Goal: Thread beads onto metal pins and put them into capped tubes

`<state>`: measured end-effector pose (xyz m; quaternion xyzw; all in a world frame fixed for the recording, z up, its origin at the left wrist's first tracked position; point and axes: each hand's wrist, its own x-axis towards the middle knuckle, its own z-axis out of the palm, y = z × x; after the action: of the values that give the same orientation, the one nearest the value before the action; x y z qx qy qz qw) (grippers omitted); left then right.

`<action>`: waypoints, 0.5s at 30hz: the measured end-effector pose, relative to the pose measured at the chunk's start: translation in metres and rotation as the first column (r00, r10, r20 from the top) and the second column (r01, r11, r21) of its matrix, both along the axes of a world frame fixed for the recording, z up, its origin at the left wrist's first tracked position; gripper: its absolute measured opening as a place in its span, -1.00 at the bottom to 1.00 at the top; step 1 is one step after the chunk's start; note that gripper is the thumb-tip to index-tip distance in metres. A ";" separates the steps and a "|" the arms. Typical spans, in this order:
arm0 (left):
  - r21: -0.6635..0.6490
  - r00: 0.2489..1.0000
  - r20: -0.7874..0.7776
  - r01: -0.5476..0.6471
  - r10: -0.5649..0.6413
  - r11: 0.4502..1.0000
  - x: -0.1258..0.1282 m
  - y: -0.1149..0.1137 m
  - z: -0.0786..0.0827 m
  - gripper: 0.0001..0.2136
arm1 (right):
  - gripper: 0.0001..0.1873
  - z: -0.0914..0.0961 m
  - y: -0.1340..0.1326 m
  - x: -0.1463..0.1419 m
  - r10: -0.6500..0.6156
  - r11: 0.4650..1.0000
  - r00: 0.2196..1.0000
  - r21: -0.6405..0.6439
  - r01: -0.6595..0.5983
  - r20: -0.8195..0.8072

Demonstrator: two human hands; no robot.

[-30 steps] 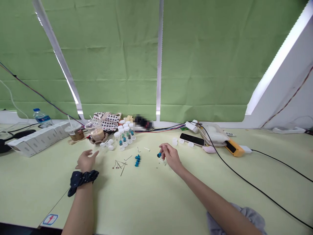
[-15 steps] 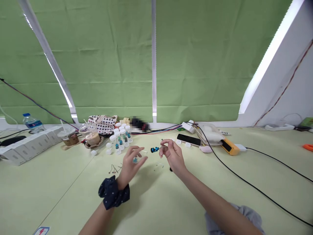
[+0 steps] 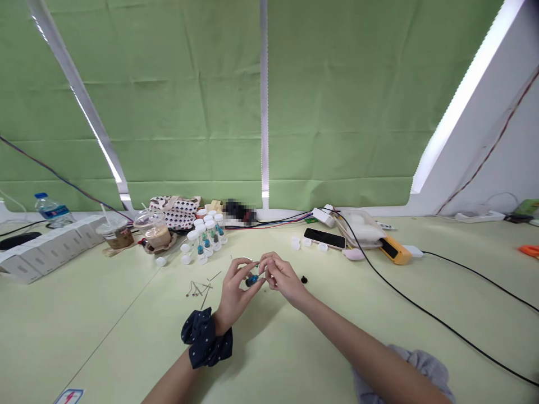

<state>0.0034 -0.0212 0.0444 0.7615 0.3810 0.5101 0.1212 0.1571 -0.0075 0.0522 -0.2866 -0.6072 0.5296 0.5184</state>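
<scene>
Over the middle of the table my two hands meet at the fingertips. My left hand (image 3: 233,292), with a dark dotted scrunchie at its wrist, grips a small blue-and-black cylindrical part (image 3: 251,280) between thumb and fingers. My right hand (image 3: 285,281) is closed in a pinch just right of that part, on a thin metal rod mostly hidden by the fingers. Left of my left hand lie several thin metal pins or rods (image 3: 197,289), some with a round end. A small black round piece (image 3: 304,279) rests right of my right hand.
Clear vials with white caps (image 3: 210,238) stand back left, several with blue or green parts inside. Behind are drink cups (image 3: 156,233) and white boxes (image 3: 54,247). On the right are a phone (image 3: 325,238), white caps (image 3: 295,243), a yellow device (image 3: 396,251) and a black cable (image 3: 404,300).
My hands have come together. The blue-and-black part, earlier held out on a thin rod by my right hand, has moved left and down into my left fingers, which were spread before.
</scene>
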 end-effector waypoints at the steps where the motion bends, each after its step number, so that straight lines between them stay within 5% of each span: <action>1: -0.008 1.000 0.010 -0.001 0.001 1.000 0.000 0.000 0.000 -0.73 | -0.54 -0.001 0.000 -0.001 -0.002 1.000 1.000 -0.017 0.002 0.010; 10: -0.058 0.999 0.032 -0.006 0.008 0.998 0.001 -0.002 -0.003 -0.76 | -0.56 -0.010 0.002 -0.006 0.112 0.969 0.993 -0.217 -0.119 -0.044; 13: -0.109 0.995 0.090 -0.029 0.039 0.994 -0.004 0.003 -0.006 -0.75 | -0.56 -0.014 0.022 0.010 -0.064 0.985 0.997 -0.161 0.058 -0.033; 15: -0.150 0.983 0.167 -0.054 0.079 0.987 -0.008 0.008 -0.006 -0.75 | -0.61 -0.023 0.036 0.022 -0.190 0.978 0.971 -0.059 0.200 0.142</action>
<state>-0.0050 -0.0130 0.0380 0.6905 0.4304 0.5489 0.1914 0.1792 0.0290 0.0293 -0.3988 -0.5904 0.4771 0.5145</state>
